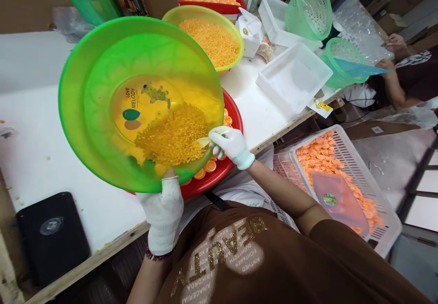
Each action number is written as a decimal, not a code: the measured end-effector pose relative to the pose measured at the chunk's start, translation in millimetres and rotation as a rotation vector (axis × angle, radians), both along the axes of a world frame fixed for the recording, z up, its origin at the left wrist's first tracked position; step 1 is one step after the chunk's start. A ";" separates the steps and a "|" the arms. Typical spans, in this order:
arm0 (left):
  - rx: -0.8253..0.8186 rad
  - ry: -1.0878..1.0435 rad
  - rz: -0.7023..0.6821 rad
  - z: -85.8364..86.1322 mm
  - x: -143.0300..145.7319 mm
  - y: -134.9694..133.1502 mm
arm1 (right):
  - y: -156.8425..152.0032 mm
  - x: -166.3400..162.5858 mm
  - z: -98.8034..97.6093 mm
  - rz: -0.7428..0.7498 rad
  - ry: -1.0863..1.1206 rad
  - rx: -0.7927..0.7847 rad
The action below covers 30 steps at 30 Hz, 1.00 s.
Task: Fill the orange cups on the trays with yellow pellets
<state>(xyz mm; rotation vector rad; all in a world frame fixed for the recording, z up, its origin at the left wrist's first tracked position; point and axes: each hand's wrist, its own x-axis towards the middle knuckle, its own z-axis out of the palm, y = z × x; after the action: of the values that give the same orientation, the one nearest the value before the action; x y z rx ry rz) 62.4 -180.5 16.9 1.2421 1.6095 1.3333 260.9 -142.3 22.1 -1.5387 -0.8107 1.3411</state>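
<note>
In the middle left of the frame, the gloved left hand [163,212] is closed on the lower rim of a tilted green basin [102,80]. The basin is held above a red tray [234,112] on the white worktop [30,126]. The gloved right hand [231,145], just right of centre, pinches a small pale scoop [205,141] whose tip touches the heap of yellow pellets [174,137] in the basin's lower part.

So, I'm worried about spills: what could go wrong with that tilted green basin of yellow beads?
The green basin is steeply tilted and gripped at its lower rim by the left hand alone; it might slip. The yellow beads are heaped near that rim, so the right hand, with its pale scoop in them, could push some over into the red tray of orange discs, mixing them.
</note>
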 end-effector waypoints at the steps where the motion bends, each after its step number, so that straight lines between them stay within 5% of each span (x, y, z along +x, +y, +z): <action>1: -0.003 -0.001 0.007 -1.0 -1.1 0.3 | -1.0 5.9 -0.7 -0.016 0.040 0.005; 7: 0.028 -0.028 0.035 -3.4 -7.4 1.5 | -20.2 48.0 -3.3 -0.082 0.108 0.006; 12: 0.024 -0.023 0.089 -0.2 -8.6 2.1 | -44.7 66.4 -5.1 -0.029 -0.217 0.027; 17: 0.042 -0.059 0.084 2.1 -9.5 3.1 | -59.5 65.6 -14.8 0.271 -0.785 0.505; 20: 0.050 -0.044 0.047 2.9 -10.5 2.1 | -59.6 59.5 -9.5 0.283 -0.867 0.658; 25: 0.034 -0.011 -0.010 1.3 -11.2 -3.1 | -39.8 31.6 9.3 0.010 -0.684 0.516; 30: 0.051 0.008 -0.046 3.9 -5.7 -7.1 | -16.4 4.8 10.5 0.040 -0.351 0.185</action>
<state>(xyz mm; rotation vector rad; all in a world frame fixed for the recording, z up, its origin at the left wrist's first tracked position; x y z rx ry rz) 56.7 -187.6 20.8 1.3085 1.5518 1.3506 265.6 -158.7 32.6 -1.6373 -1.1542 1.0037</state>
